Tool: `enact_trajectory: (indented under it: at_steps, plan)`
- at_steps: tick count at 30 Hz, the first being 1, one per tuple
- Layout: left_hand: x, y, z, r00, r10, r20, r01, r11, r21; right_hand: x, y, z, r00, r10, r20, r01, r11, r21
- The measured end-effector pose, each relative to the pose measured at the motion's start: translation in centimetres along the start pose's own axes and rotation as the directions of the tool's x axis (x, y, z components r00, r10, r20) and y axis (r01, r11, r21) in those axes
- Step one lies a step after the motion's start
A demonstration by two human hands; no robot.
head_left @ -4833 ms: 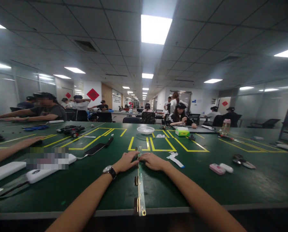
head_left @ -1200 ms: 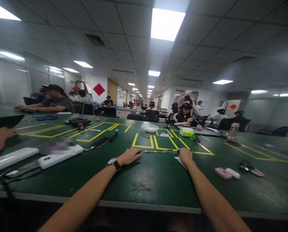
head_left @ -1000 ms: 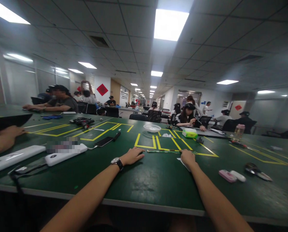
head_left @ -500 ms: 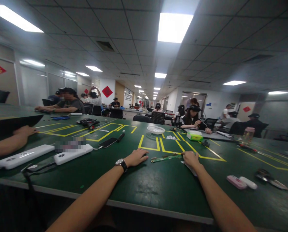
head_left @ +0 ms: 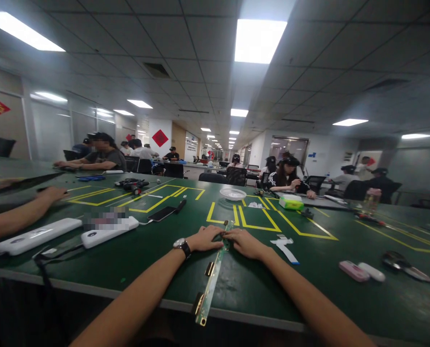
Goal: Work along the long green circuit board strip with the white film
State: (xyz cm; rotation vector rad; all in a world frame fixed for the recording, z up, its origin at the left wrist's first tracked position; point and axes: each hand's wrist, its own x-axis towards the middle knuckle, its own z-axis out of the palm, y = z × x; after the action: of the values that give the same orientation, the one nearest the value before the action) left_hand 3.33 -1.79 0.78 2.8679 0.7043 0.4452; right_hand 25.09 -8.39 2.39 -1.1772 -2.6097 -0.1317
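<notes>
A long, narrow green circuit board [head_left: 215,274] points lengthwise toward me, its near end reaching the table's front edge. Dark and gold tabs stick out along its left side. My left hand [head_left: 206,238], with a watch on the wrist, is closed at the board's far part, thumb and fingertips against it. From the other side my right hand [head_left: 246,242] pinches the same part, its fingertips close to those of the left. What exactly lies under the fingertips is hidden. Right of my right hand, a white flat ribbon cable [head_left: 286,250] with a blue end lies on the table.
On the green table [head_left: 157,270] are two white power banks [head_left: 37,234], a phone [head_left: 162,213], a white basket [head_left: 232,194] and a green tissue pack [head_left: 291,202]. A pink case [head_left: 354,271] lies right. Another person's hand [head_left: 52,196] is at left; several people sit farther back.
The circuit board has swung from crosswise to pointing toward me. My right hand has moved left to meet my left hand, leaving the ribbon cable uncovered. The person at left has shifted a dark panel.
</notes>
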Motion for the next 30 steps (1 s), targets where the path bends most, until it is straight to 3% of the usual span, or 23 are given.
enact_trajectory:
  at_steps: [2,3,4,6,8,9,10,13,15,18,19,22,30]
  plan:
    - [0.0,0.1,-0.1,1.000,-0.001,0.021,0.001,1.000,0.006,-1.0,1.4,-1.1,0.983,0.178,-0.034,-0.180,0.979,-0.092]
    - [-0.1,0.1,-0.1,1.000,-0.008,0.028,0.008,1.000,0.012,-1.7,2.5,-1.6,0.944,0.322,-0.069,-0.329,0.932,-0.150]
    - [-0.1,0.1,-0.2,0.999,-0.015,0.033,0.014,1.000,0.018,-2.6,3.6,-2.1,0.871,0.478,-0.113,-0.491,0.847,-0.205]
    - [-0.1,0.2,-0.3,0.999,-0.022,0.045,0.021,0.999,0.026,-4.8,6.0,-3.0,0.643,0.746,-0.174,-0.759,0.592,-0.270]
    - [0.0,0.2,-0.4,0.998,-0.014,0.063,0.013,1.000,0.023,-6.9,7.8,-3.5,0.445,0.880,-0.166,-0.877,0.392,-0.277]
    - [0.0,0.2,-0.4,0.998,-0.008,0.070,0.007,1.000,0.020,-7.7,8.4,-3.7,0.401,0.904,-0.148,-0.896,0.353,-0.270]
    - [0.0,0.2,-0.4,0.997,-0.002,0.074,0.000,1.000,0.019,-8.2,8.7,-3.8,0.399,0.908,-0.127,-0.897,0.358,-0.259]
    - [0.0,0.3,-0.3,0.998,0.007,0.058,-0.009,0.999,0.035,-7.8,8.1,-3.5,0.529,0.846,-0.071,-0.834,0.503,-0.224]
    - [0.0,0.4,-0.3,0.999,0.005,0.035,-0.007,0.998,0.060,-6.3,6.8,-2.8,0.655,0.755,-0.025,-0.746,0.641,-0.181]
    - [0.0,0.6,-0.2,1.000,-0.009,0.010,0.008,0.995,0.103,-3.6,4.7,-1.3,0.877,0.480,0.008,-0.479,0.877,-0.028]
    - [0.0,0.6,-0.1,1.000,-0.016,0.010,0.014,0.993,0.115,-2.8,4.1,-0.7,0.925,0.380,-0.006,-0.380,0.925,0.029]
    - [0.1,0.7,0.0,0.999,-0.029,0.017,0.026,0.991,0.134,-1.3,2.9,0.8,0.964,0.255,-0.080,-0.244,0.962,0.127]
    - [0.2,0.7,0.3,0.999,-0.034,0.029,0.030,0.993,0.118,-1.0,2.4,1.5,0.955,0.237,-0.176,-0.193,0.952,0.237]
